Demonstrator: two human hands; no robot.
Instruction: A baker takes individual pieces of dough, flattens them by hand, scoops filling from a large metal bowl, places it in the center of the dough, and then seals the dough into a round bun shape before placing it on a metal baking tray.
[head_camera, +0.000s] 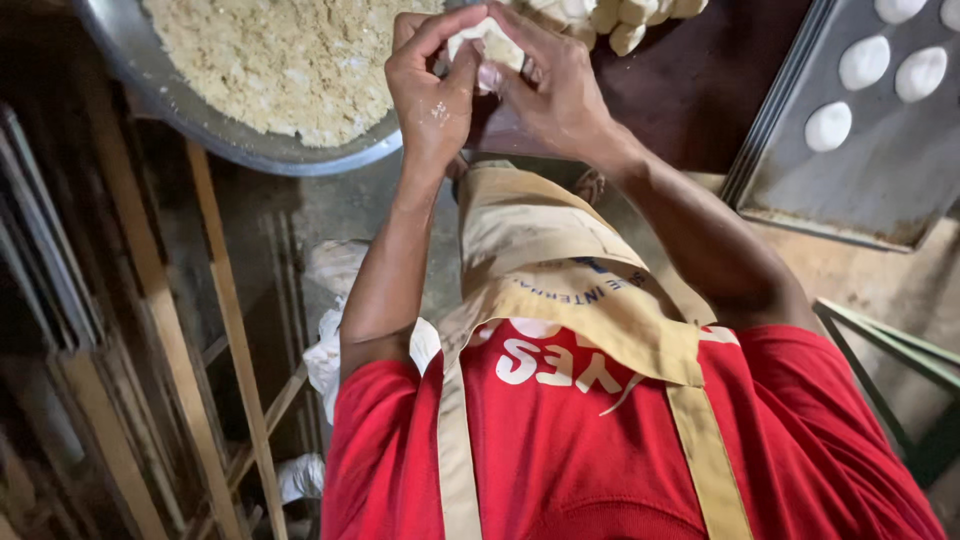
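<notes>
At the far left, wooden slats (225, 330) lean in dim light, their lower ends lost in shadow. Above them sits a wide metal bowl (160, 75) of pale crumbly filling (280, 60), cut off by the top edge of the view. Just right of the bowl, your left hand (432, 95) and your right hand (550, 85) meet, fingers closed together around a small piece of white dough (487, 45). The dough is held up between both hands, over a dark surface (690, 90), and your fingers hide most of it, so its shape is hard to make out. Beyond your right hand, a heap of cut dough pieces (630, 15) lies at the top edge, only partly in view. Your forearms and a tan apron (560, 260) over a red shirt (600, 440) fill the lower middle and block whatever lies beneath. At the far right, a metal baking tray (870, 190) holds round white dough balls (828, 126), its upper corner cut off.
</notes>
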